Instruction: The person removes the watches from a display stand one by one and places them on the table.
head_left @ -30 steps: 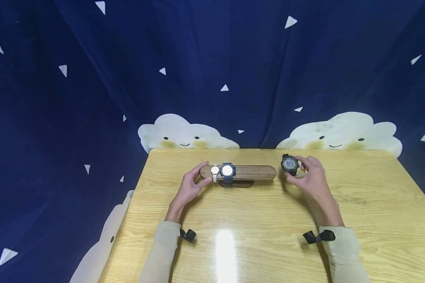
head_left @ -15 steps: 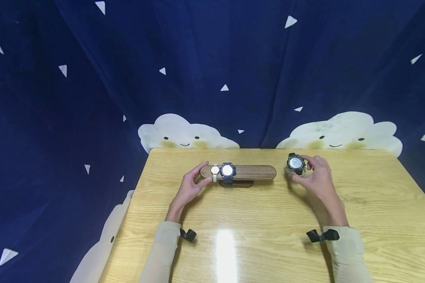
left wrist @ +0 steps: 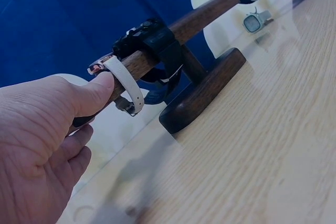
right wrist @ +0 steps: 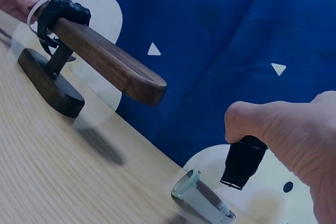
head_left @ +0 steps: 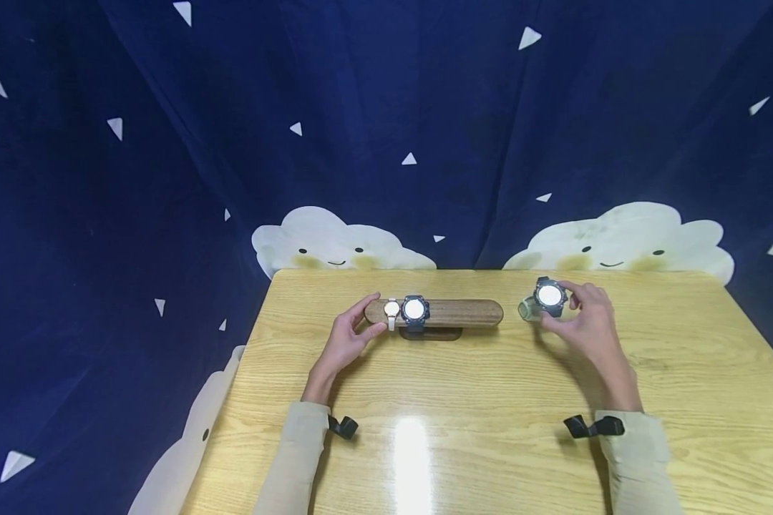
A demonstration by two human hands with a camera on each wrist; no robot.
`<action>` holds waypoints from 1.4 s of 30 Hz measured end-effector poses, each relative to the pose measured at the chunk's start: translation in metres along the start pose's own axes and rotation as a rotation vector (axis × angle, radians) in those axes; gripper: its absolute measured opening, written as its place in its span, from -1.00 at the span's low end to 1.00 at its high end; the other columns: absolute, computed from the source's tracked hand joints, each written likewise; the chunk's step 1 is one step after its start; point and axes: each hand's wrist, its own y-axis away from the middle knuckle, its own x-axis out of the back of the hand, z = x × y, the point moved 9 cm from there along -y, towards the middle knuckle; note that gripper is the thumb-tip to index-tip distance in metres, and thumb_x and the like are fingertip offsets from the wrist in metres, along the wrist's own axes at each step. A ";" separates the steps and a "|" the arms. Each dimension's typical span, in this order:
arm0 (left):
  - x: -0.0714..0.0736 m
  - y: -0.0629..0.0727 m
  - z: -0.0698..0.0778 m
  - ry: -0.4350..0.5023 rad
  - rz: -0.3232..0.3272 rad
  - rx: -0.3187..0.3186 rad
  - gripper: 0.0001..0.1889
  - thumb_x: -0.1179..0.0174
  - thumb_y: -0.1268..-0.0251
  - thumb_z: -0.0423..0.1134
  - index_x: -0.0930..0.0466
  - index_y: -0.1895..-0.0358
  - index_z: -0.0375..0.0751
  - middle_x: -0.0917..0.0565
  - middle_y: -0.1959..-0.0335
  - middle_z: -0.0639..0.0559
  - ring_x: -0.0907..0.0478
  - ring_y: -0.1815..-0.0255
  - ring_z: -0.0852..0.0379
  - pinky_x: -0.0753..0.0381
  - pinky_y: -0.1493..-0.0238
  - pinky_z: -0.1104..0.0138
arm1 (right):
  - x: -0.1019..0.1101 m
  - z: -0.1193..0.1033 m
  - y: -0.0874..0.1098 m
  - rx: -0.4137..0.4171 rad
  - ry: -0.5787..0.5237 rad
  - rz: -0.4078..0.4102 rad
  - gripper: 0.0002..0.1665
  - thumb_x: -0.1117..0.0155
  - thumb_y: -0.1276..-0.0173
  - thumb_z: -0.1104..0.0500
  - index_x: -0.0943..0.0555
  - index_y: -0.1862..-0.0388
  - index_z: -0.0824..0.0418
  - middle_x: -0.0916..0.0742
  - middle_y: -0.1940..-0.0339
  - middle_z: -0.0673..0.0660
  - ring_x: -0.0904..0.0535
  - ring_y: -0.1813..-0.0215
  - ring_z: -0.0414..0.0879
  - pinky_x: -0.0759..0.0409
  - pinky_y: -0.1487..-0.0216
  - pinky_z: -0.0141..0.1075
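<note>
Black watch (head_left: 550,296) is hanging right of centre in the head frame, right hand (head_left: 586,325) pinching its edges, thumb and fingers clamped, likely sparing the face. Left hand (head_left: 350,335) is gripping the wooden stand (head_left: 467,313) mid-frame, fingers clamped, presumably steadying it under 2 watches (head_left: 415,310). Pale green watch (head_left: 526,309) is lying just left of the black watch.

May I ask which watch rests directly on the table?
The pale green watch; the white-strapped watch and one dark watch loop around the wooden bar, while the right hand holds another dark watch.
</note>
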 end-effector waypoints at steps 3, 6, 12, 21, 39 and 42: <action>0.000 0.000 0.000 0.002 0.001 -0.004 -0.34 -0.34 -0.39 -0.40 -0.38 -0.53 -0.27 -0.42 -0.54 -0.15 -0.35 -0.56 -0.08 -0.21 -0.62 0.14 | 0.001 0.003 0.000 -0.003 0.006 -0.001 -0.24 -0.66 0.20 0.37 -0.65 -0.11 0.50 -0.49 0.46 0.24 -0.28 0.29 0.00 -0.17 0.18 -0.23; 0.000 -0.001 0.000 -0.001 0.003 -0.001 -0.35 -0.35 -0.39 -0.40 -0.40 -0.53 -0.22 -0.43 -0.54 -0.13 -0.36 -0.56 -0.05 -0.22 -0.62 0.18 | 0.003 0.006 0.001 -0.004 0.016 0.001 -0.23 -0.65 0.19 0.37 -0.65 -0.12 0.50 -0.50 0.46 0.26 -0.28 0.29 0.00 -0.18 0.17 -0.23; 0.000 -0.001 -0.001 0.001 0.005 -0.006 -0.36 -0.34 -0.39 -0.40 -0.40 -0.52 -0.24 -0.43 -0.54 -0.15 -0.35 -0.56 -0.07 -0.21 -0.62 0.15 | 0.006 0.011 0.001 0.004 0.028 0.015 -0.25 -0.62 0.19 0.38 -0.65 -0.10 0.51 -0.49 0.48 0.28 -0.27 0.32 0.02 -0.19 0.16 -0.19; -0.001 -0.001 0.000 0.002 0.004 -0.014 -0.35 -0.34 -0.38 -0.41 -0.39 -0.52 -0.27 -0.44 -0.52 -0.21 -0.36 -0.56 -0.11 -0.21 -0.62 0.14 | 0.008 0.022 0.005 -0.059 0.045 0.008 -0.26 -0.61 0.16 0.36 -0.64 -0.12 0.50 -0.48 0.46 0.24 -0.27 0.28 0.03 -0.19 0.17 -0.16; 0.000 -0.001 0.001 0.017 0.004 -0.022 -0.34 -0.35 -0.37 -0.44 -0.39 -0.52 -0.28 -0.45 -0.50 -0.26 -0.37 -0.54 -0.12 -0.21 -0.63 0.11 | 0.008 0.042 0.009 -0.144 0.152 -0.056 -0.21 -0.65 0.08 0.28 -0.61 -0.20 0.47 -0.51 0.39 0.26 -0.27 0.26 0.08 -0.16 0.20 -0.15; -0.001 -0.001 0.001 0.023 0.003 -0.017 -0.34 -0.33 -0.37 -0.47 -0.37 -0.52 -0.32 -0.44 -0.49 -0.33 -0.37 -0.54 -0.17 -0.19 -0.64 0.07 | 0.008 0.046 0.010 -0.172 0.179 -0.075 -0.19 -0.65 0.07 0.26 -0.60 -0.22 0.46 -0.51 0.38 0.23 -0.27 0.24 0.10 -0.16 0.18 -0.13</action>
